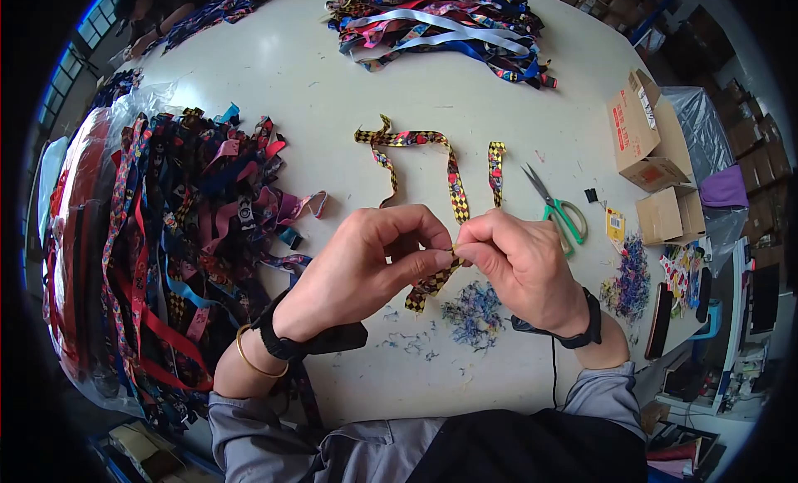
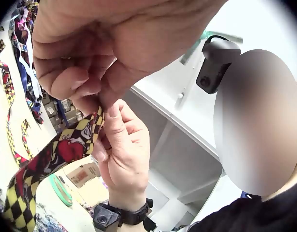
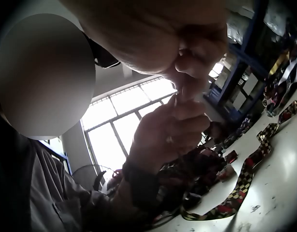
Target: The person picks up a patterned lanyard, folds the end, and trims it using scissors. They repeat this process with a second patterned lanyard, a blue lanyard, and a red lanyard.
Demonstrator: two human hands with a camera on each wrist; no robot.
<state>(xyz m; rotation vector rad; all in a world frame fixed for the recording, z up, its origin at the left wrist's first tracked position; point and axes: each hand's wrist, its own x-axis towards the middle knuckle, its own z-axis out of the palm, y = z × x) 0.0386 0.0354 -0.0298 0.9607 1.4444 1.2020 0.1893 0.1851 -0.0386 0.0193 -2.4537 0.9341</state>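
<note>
A printed ribbon strap (image 1: 455,188) with yellow-black checks and red patches runs across the table up to both hands. My left hand (image 1: 357,254) pinches its edge between thumb and forefinger. Right beside it, my right hand (image 1: 524,254) pinches the same spot, fingertips meeting the left ones. From the fingers the strap (image 2: 66,150) hangs down in the left wrist view. Another length of checked strap (image 1: 496,171) sticks out beyond the right hand. Green-handled scissors (image 1: 568,221) lie just past that hand, blades pointing away.
A big heap of colourful straps (image 1: 174,258) covers the left side. Another strap bundle (image 1: 440,34) lies at the far edge. Thread scraps (image 1: 474,317) are piled near the hands, with more threads (image 1: 628,279) at right. Cardboard boxes (image 1: 648,138) stand on the right.
</note>
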